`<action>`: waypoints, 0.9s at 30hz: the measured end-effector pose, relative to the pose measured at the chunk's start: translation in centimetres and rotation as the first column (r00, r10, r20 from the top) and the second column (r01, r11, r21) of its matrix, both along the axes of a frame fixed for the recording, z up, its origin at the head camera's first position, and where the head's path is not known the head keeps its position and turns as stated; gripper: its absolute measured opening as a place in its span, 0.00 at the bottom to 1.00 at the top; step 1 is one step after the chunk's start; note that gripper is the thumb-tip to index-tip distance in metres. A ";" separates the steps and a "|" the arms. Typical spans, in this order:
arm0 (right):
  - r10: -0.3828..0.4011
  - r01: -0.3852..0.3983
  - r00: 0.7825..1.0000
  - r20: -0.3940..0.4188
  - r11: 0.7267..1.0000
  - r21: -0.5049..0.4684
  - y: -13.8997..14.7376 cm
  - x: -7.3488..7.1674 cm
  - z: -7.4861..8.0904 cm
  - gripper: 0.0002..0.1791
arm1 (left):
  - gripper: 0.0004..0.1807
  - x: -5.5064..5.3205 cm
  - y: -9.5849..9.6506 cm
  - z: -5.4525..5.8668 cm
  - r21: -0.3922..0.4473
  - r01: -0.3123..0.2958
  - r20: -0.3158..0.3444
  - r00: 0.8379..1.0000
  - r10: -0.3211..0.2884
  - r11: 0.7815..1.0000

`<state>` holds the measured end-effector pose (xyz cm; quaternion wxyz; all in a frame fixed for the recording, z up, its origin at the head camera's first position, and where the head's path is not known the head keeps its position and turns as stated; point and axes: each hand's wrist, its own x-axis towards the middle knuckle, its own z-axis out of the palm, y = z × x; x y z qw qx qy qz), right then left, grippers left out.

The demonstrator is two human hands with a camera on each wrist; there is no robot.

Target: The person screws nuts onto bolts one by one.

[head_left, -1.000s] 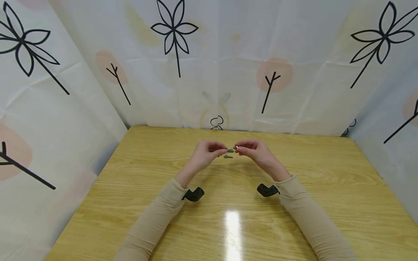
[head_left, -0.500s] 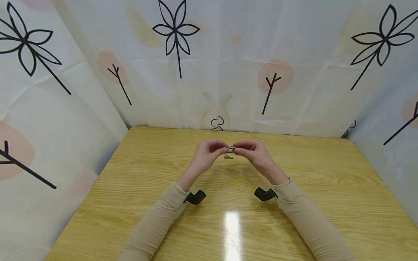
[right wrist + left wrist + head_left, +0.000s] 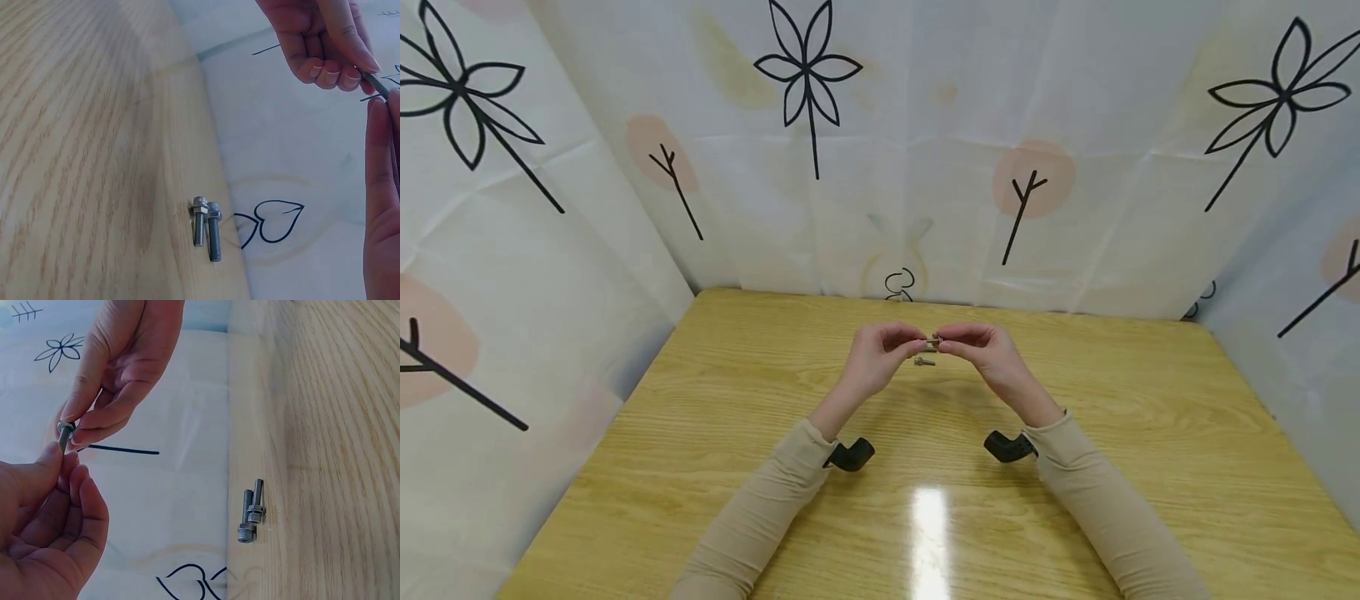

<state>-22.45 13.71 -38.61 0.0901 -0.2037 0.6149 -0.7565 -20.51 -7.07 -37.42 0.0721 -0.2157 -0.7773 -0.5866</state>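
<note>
A metal bolt (image 3: 64,439) is held in the air between my two hands, its threaded shank bridging their fingertips. My left hand (image 3: 874,354) pinches one end of the shank between thumb and forefinger. At the other end, the fingertips of my right hand (image 3: 988,350) grip the bolt around a wider hex-shaped piece (image 3: 66,427); I cannot tell whether this is a nut or the bolt's head. Below the hands, two more bolts lie side by side on the table, a longer one (image 3: 214,234) and a shorter one (image 3: 199,222), each with a nut close under its head.
The wood-grain table (image 3: 775,392) ends at a patterned fabric backdrop (image 3: 865,167), with more fabric at both sides. Black curved wrist mounts (image 3: 852,455) stick out inward from the beige sleeves (image 3: 760,508).
My right hand has moved slightly left, closing the gap to my left hand. The bolt now spans both sets of fingertips; over the last half second the hands have barely shifted.
</note>
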 end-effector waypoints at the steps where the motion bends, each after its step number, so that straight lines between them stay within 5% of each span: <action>1: -0.004 0.004 1.000 -0.014 1.000 0.011 0.1 0.0 0.1 0.09 | 0.05 0.0 0.0 0.0 0.000 0.003 0.004 1.000 -0.003 1.000; 10: 0.016 -0.010 0.991 -0.134 0.999 0.050 0.1 -0.1 0.3 0.10 | 0.05 -0.2 -0.3 -0.1 0.016 0.021 0.008 1.000 -0.021 1.000; 27: -0.035 0.057 0.989 -0.141 0.986 0.155 -0.2 0.0 0.0 0.12 | 0.04 0.1 -0.2 -0.4 0.045 -0.040 -0.008 0.999 0.041 0.998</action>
